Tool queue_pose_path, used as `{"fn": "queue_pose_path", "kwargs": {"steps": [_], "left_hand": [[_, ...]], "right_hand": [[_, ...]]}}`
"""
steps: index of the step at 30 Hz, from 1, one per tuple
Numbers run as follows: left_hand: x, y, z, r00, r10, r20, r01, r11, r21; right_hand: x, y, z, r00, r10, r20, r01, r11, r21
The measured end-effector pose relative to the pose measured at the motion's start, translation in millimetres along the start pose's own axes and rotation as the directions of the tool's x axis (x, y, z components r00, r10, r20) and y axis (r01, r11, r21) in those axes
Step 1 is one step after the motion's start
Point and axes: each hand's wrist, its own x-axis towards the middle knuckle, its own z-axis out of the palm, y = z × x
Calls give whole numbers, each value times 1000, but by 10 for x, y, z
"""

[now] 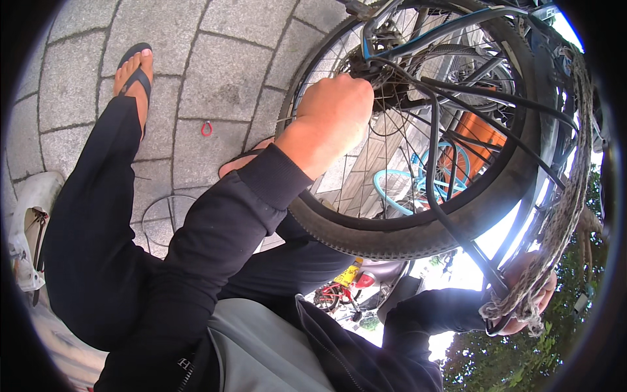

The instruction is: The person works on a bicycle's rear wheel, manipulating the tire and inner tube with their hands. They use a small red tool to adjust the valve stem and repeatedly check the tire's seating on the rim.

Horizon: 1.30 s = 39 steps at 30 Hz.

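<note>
My left hand (334, 116) is closed in a fist beside the hub of a bicycle wheel (418, 238). What its fingers hold, if anything, is hidden behind the knuckles. Spokes, a black-and-blue frame (450, 38) and dark rack tubes (434, 157) surround the hub. At the lower right, my right hand (543, 292) wraps round the end of the rear rack, partly covered by a frayed grey rope (567, 215) that runs along it.
Grey paving (215, 72) bears a small red loop (206, 128) and a thin dark cable (171, 199). A scuffed white part (27, 228) stands at far left. Beyond the spokes are a light-blue bicycle (390, 173) and an orange box (480, 140). My sandalled foot (136, 73) is at upper left.
</note>
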Motion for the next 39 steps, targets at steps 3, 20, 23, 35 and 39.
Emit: {"fn": "queue_pose_path", "kwargs": {"steps": [3, 20, 23, 35, 39], "left_hand": [[-16, -16, -21, 1000, 22, -1, -22, 1000, 4], [20, 37, -27, 999, 40, -29, -38, 997, 68], [40, 50, -58, 999, 49, -12, -48, 996, 79], [32, -11, 61, 988, 129, -81, -119, 986, 114], [15, 62, 69, 991, 98, -91, -82, 983, 166]], "right_hand": [[-6, -2, 17, 1000, -2, 2, 2, 1000, 0], [-3, -20, 96, 1000, -5, 16, 5, 1000, 5], [-16, -34, 101, 1000, -4, 20, 4, 1000, 1], [-4, -68, 204, 996, 28, 84, -25, 999, -38], [14, -119, 344, 987, 69, 145, -58, 995, -81]]}}
